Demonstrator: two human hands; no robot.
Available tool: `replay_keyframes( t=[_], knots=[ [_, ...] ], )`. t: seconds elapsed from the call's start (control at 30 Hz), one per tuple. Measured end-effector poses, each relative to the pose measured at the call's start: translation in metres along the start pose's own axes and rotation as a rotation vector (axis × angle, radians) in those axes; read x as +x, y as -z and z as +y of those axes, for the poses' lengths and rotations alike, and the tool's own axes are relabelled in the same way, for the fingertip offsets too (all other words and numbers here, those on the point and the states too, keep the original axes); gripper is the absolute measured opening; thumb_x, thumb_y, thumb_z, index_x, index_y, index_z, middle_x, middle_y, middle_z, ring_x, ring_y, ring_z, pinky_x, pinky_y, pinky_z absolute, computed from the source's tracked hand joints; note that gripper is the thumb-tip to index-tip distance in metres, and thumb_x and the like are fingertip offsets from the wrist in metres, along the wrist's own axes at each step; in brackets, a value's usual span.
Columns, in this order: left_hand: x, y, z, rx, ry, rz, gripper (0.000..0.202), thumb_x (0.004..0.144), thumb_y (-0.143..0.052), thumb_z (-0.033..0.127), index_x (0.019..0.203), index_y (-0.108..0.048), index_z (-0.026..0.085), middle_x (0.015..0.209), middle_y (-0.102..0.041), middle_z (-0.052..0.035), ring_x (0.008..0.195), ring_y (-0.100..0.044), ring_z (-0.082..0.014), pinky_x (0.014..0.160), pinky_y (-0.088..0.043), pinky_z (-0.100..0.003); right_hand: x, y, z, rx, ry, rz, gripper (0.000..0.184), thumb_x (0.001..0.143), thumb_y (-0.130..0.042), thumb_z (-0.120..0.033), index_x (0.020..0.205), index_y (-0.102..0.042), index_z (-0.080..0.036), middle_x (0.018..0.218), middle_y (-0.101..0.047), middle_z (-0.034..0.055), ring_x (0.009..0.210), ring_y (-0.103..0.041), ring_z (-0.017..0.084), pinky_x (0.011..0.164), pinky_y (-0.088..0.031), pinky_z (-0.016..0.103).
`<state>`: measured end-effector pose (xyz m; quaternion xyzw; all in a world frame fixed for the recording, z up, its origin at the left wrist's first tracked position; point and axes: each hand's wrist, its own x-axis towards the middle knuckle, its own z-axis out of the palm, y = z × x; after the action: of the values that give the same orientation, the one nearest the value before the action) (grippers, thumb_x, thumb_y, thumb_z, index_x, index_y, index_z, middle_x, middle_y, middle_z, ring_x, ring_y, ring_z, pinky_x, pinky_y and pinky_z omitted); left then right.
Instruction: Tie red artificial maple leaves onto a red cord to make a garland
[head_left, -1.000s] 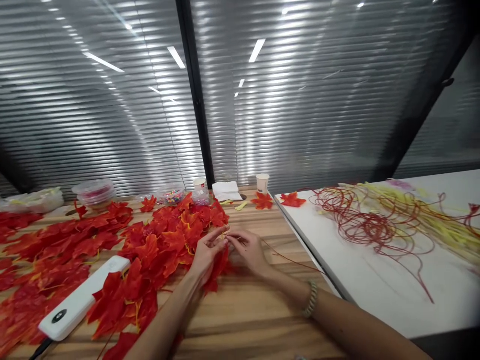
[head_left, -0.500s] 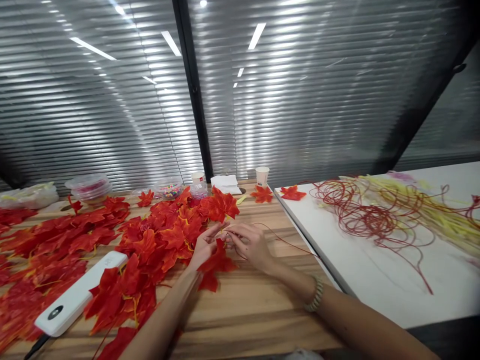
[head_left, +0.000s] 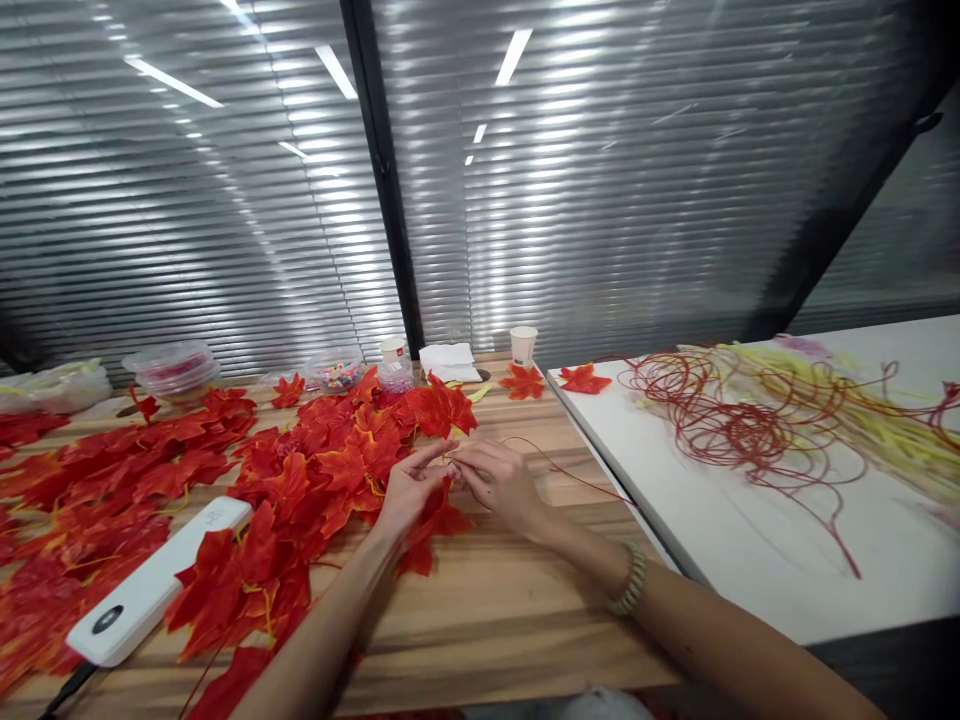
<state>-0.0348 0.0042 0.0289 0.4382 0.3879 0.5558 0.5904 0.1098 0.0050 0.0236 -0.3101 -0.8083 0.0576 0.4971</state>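
Observation:
My left hand [head_left: 409, 492] is closed in a pinch at the stem end of a red artificial maple leaf [head_left: 437, 522], which hangs below the fingers. Close against it, my right hand [head_left: 501, 482] is also closed, thumb and fingertips pressed together on a thin red cord [head_left: 559, 466]. That cord runs rightward from the hand to the edge of the white table. The exact spot where cord and stem meet is hidden by the fingers. Just left of the hands lies a heap of red-orange maple leaves [head_left: 352, 460] with yellow stems.
A white power bank [head_left: 161, 580] with a black cable lies among the leaves. Behind stand a paper cup [head_left: 523, 346], a tub of coloured beads [head_left: 339, 374] and white tissue [head_left: 448, 362]. A tangle of red cord [head_left: 750, 432] covers part of the white table [head_left: 750, 560].
Both hands stay together at nearly the same spot. The hanging leaf has tucked further behind the fingers, and the cord by the right hand bows up more. The view has shifted slightly.

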Motion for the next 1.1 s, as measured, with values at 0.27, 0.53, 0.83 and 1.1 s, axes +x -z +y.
replay_keyframes(
  t=[0.27, 0.53, 0.83, 1.1],
  knots=[
    [-0.006, 0.002, -0.003, 0.058, 0.003, -0.008, 0.046, 0.052, -0.075, 0.021, 0.096, -0.064, 0.013, 0.076, -0.069, -0.0075, 0.064, -0.061, -0.0144, 0.065, -0.047, -0.024, -0.002, 0.0, 0.002, -0.021, -0.001, -0.013, 0.017, 0.083, -0.045, -0.015, 0.09, -0.061, -0.018, 0.089, -0.064, 0.0046, 0.081, -0.057, 0.014, 0.073, -0.044, 0.026],
    [-0.006, 0.002, -0.005, 0.068, -0.004, -0.001, 0.047, 0.054, -0.075, 0.022, 0.099, -0.063, 0.013, 0.066, -0.068, -0.005, 0.061, -0.06, -0.0132, 0.062, -0.045, -0.023, -0.003, -0.001, 0.004, -0.041, 0.023, -0.016, 0.018, 0.082, -0.046, -0.014, 0.093, -0.06, -0.019, 0.092, -0.064, 0.003, 0.084, -0.056, 0.013, 0.075, -0.043, 0.025],
    [-0.006, 0.004, -0.008, 0.054, -0.022, -0.019, 0.046, 0.056, -0.074, 0.02, 0.099, -0.062, 0.011, 0.073, -0.068, -0.0073, 0.066, -0.06, -0.0147, 0.065, -0.046, -0.025, -0.002, 0.0, 0.003, -0.029, 0.013, -0.017, 0.018, 0.083, -0.045, -0.017, 0.091, -0.061, -0.019, 0.089, -0.064, 0.004, 0.082, -0.057, 0.014, 0.073, -0.044, 0.027],
    [-0.005, 0.004, -0.01, 0.05, -0.026, -0.021, 0.043, 0.058, -0.072, 0.019, 0.099, -0.062, 0.013, 0.071, -0.067, -0.0057, 0.067, -0.06, -0.0145, 0.065, -0.045, -0.024, -0.003, 0.0, 0.003, -0.026, 0.006, -0.033, 0.019, 0.082, -0.046, -0.015, 0.092, -0.061, -0.019, 0.091, -0.064, 0.0042, 0.084, -0.057, 0.015, 0.075, -0.044, 0.027]
  ],
)
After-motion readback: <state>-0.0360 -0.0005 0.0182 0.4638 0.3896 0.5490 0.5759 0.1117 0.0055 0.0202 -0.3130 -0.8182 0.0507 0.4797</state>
